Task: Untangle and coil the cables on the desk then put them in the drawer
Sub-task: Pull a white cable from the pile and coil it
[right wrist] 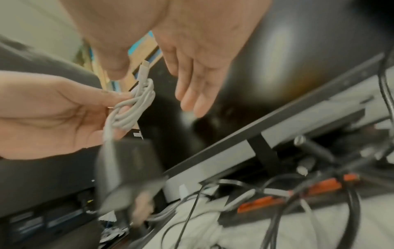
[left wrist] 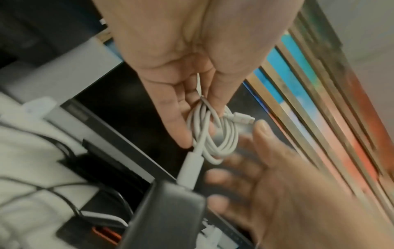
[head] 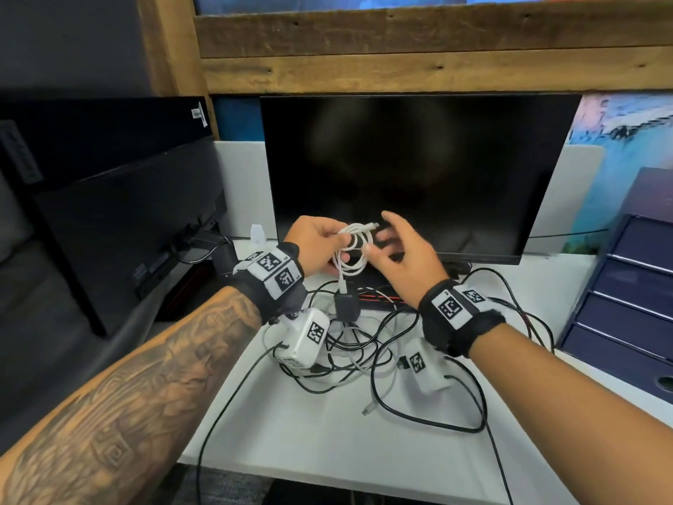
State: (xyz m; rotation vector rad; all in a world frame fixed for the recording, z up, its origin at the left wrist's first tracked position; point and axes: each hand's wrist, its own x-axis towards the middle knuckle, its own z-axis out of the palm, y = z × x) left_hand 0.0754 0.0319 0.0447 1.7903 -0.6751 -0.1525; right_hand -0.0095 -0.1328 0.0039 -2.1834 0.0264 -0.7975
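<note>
Pinched the white cable (head: 351, 249) coil between thumb and fingers of the left hand (head: 313, 242), probably so the loops wouldn't spring apart, with the black charger brick (head: 346, 304) dangling underneath. Kept the right hand (head: 400, 249) just beside it, fingers spread, gripping nothing. Held all this above the tangle of cables (head: 364, 351) on the desk (head: 327, 431), close to the monitor (head: 418, 169). Plenty of room toward the drawer unit (head: 626, 286) on the right.
</note>
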